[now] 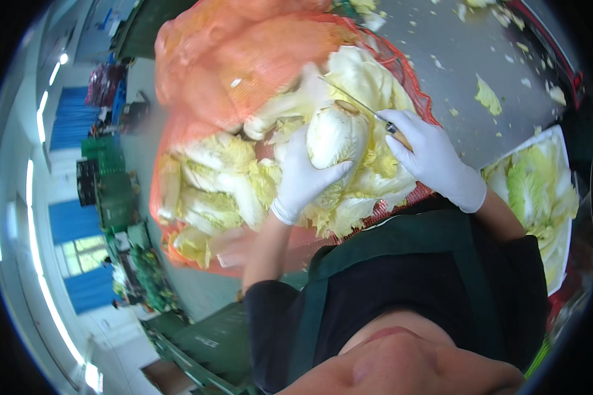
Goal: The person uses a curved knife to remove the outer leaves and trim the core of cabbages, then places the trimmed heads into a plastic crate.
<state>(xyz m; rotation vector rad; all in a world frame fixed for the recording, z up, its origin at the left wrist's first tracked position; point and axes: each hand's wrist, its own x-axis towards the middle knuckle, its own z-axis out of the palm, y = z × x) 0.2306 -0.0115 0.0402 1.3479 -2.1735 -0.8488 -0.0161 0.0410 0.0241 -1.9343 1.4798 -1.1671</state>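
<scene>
My left hand (309, 173), in a white glove, grips a napa cabbage (338, 133) from its left side. The cabbage's cut stem end faces up and away from me. In my gloved right hand (427, 148) is a knife with a wooden handle (399, 136). Its thin blade (351, 96) points up and left, just beyond the stem end; whether it touches the cabbage I cannot tell. Loose cabbage leaves (370, 79) lie around and beneath the cabbage. More pale cabbage pieces (217, 182) rest to the left, on red mesh.
Filled orange mesh sacks (247, 64) stand beyond my hands. A grey metal tabletop (454, 64) with leaf scraps extends to the right. Near my right elbow is a white container (566, 197) holding cabbage leaves. Green bins (212, 340) stand at lower left.
</scene>
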